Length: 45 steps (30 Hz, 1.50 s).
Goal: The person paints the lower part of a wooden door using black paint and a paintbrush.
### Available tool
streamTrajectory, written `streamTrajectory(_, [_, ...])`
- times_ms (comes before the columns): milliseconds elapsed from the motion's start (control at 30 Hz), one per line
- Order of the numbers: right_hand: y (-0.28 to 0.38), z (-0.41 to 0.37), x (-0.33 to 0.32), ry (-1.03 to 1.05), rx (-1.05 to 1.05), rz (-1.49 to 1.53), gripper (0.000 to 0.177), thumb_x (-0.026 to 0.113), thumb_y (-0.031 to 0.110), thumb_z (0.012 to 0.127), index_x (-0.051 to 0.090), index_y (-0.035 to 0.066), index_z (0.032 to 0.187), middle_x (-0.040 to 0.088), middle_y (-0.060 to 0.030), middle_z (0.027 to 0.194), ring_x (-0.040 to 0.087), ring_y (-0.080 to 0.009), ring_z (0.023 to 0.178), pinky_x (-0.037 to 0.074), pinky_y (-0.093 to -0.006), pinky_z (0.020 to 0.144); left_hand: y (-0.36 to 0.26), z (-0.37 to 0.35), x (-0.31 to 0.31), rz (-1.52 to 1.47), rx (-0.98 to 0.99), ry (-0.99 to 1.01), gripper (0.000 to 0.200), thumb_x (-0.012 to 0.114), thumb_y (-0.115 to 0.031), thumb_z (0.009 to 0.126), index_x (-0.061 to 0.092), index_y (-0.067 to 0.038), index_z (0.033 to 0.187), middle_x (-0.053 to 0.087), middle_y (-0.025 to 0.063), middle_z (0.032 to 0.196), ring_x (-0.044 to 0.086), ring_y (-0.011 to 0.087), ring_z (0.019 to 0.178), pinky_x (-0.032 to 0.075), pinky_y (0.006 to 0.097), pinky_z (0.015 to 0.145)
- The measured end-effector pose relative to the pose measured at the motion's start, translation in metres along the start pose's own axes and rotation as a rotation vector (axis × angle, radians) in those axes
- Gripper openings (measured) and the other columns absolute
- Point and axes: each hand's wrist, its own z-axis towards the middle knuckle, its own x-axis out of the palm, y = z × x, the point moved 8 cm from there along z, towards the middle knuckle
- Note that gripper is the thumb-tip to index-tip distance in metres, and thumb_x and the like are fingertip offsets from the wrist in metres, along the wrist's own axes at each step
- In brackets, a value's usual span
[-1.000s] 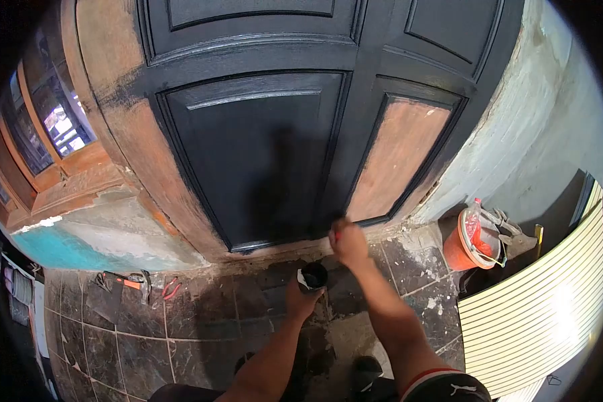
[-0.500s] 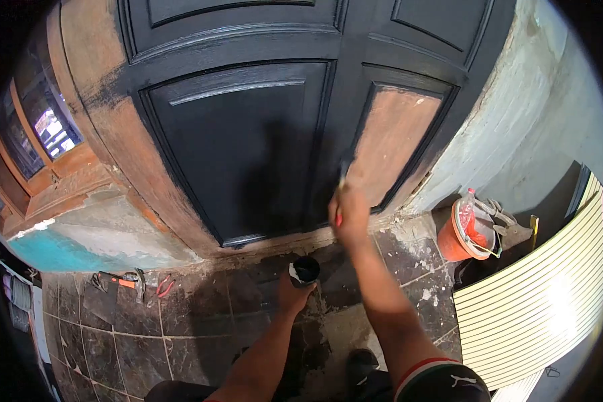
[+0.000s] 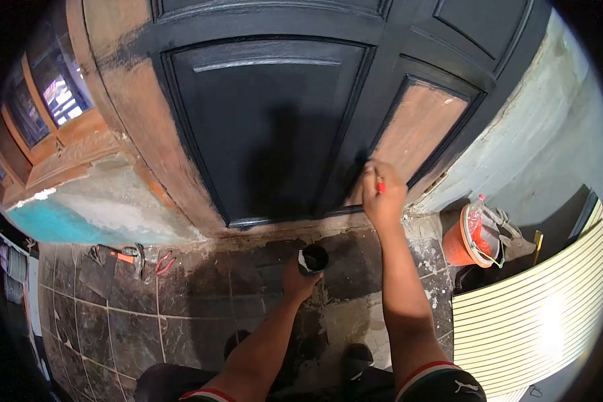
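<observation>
My right hand (image 3: pixel 386 194) is closed around a paintbrush (image 3: pixel 381 187), whose red handle end shows between the fingers. Its bristles are mostly hidden, near the left edge of a bare brownish panel (image 3: pixel 425 124). Around that panel, the wooden door (image 3: pixel 268 100) is coated in black paint. Lower down, over the floor, my left hand (image 3: pixel 297 285) grips a dark cup (image 3: pixel 314 258) with a white patch on its rim. The inside of the cup looks black.
A hammer (image 3: pixel 139 262) and red-handled pliers (image 3: pixel 164 262) lie on the tiled floor (image 3: pixel 134 335) at left. An orange bucket (image 3: pixel 457 244) stands by the right wall, close to a ribbed cream panel (image 3: pixel 529 301). A window (image 3: pixel 60 87) is at upper left.
My right hand has shifted right and slightly up with the paintbrush, beside the bare panel's left edge. The camera view has turned a little, and the cup appears slightly higher and further right.
</observation>
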Motion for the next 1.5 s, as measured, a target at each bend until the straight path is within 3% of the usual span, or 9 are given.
streamTrajectory(167, [0.008,-0.049,0.013,-0.191,-0.267,-0.061,0.018,0.068,0.000,0.092,0.070,-0.002,0.110,0.070,-0.0228,0.099,0.067,-0.0441,0.085,0.054,-0.0473,0.075,-0.011,-0.004,-0.002,0.011,0.032,0.020,0.089,0.097,-0.021,0.079,0.051,-0.005,0.153,0.060,0.0214,0.148,0.057,0.0420,0.139,0.049,0.0549,0.114])
streamTrajectory(400, [-0.100,-0.212,0.109,0.324,0.157,0.117,0.019,0.065,-0.002,0.094,0.069,-0.005,0.112,0.071,-0.0199,0.100,0.068,-0.0353,0.083,0.055,-0.0436,0.078,0.013,0.005,-0.008,-0.086,0.032,-0.032,0.082,0.097,-0.014,0.075,0.056,-0.004,0.146,0.066,0.0201,0.139,0.063,0.0387,0.132,0.051,0.0504,0.110])
streamTrajectory(600, [-0.177,-0.244,0.123,0.063,0.946,0.946,0.026,0.060,0.009,0.105,0.068,-0.008,0.123,0.068,-0.0019,0.095,0.065,-0.0109,0.088,0.053,-0.0292,0.078,0.001,0.004,-0.010,-0.082,-0.011,0.016,0.076,0.096,-0.021,0.080,0.056,-0.005,0.142,0.066,0.0181,0.137,0.063,0.0385,0.131,0.052,0.0516,0.109])
streamTrajectory(967, [-0.296,-0.305,0.091,-0.766,1.453,1.360,0.030,0.062,0.029,0.111,0.065,0.006,0.130,0.073,-0.0060,0.118,0.070,-0.0177,0.101,0.057,-0.0279,0.084,0.051,0.013,-0.007,-0.062,0.031,-0.011,0.078,0.096,-0.025,0.081,0.056,-0.006,0.145,0.064,0.0184,0.142,0.060,0.0399,0.133,0.049,0.0530,0.110])
streamTrajectory(1033, [-0.272,-0.315,0.140,-0.216,0.574,1.978,0.030,0.069,0.032,0.106,0.069,0.006,0.122,0.074,-0.0059,0.112,0.066,-0.0194,0.100,0.054,-0.0378,0.089,0.033,0.011,-0.009,-0.026,0.032,0.027,0.078,0.096,-0.022,0.080,0.056,-0.005,0.144,0.064,0.0177,0.142,0.061,0.0381,0.133,0.049,0.0516,0.109])
streamTrajectory(1100, [-0.196,-0.299,0.160,-0.285,1.057,1.607,0.030,0.072,0.031,0.103,0.071,0.006,0.118,0.074,-0.0061,0.107,0.066,-0.0204,0.097,0.052,-0.0427,0.091,0.041,0.018,-0.002,-0.030,0.005,0.033,0.076,0.096,-0.019,0.080,0.056,-0.005,0.144,0.064,0.0166,0.141,0.061,0.0360,0.132,0.049,0.0504,0.109])
streamTrajectory(1133, [-0.156,-0.305,0.153,-0.282,1.632,1.497,0.031,0.072,0.031,0.102,0.072,0.005,0.118,0.074,-0.0064,0.104,0.067,-0.0211,0.096,0.052,-0.0444,0.092,0.045,0.021,0.000,-0.029,-0.010,0.033,0.076,0.096,-0.017,0.080,0.056,-0.005,0.144,0.064,0.0160,0.141,0.062,0.0349,0.131,0.049,0.0498,0.109])
streamTrajectory(1267, [-0.204,-0.299,0.138,0.127,1.342,0.986,0.027,0.072,0.025,0.102,0.073,0.007,0.122,0.077,-0.0082,0.110,0.068,-0.0212,0.087,0.052,-0.0366,0.083,0.015,0.013,0.006,-0.033,0.011,0.011,0.076,0.097,-0.015,0.079,0.057,-0.005,0.142,0.065,0.0146,0.138,0.062,0.0342,0.128,0.049,0.0477,0.110])
streamTrajectory(1500, [-0.332,-0.290,0.079,-0.732,1.463,1.310,0.031,0.062,0.033,0.108,0.068,0.013,0.130,0.077,0.0023,0.113,0.069,-0.0149,0.089,0.045,-0.0266,0.071,-0.003,-0.004,-0.003,-0.019,0.036,0.042,0.075,0.094,-0.015,0.084,0.054,-0.008,0.147,0.059,0.0107,0.146,0.058,0.0316,0.136,0.045,0.0478,0.115])
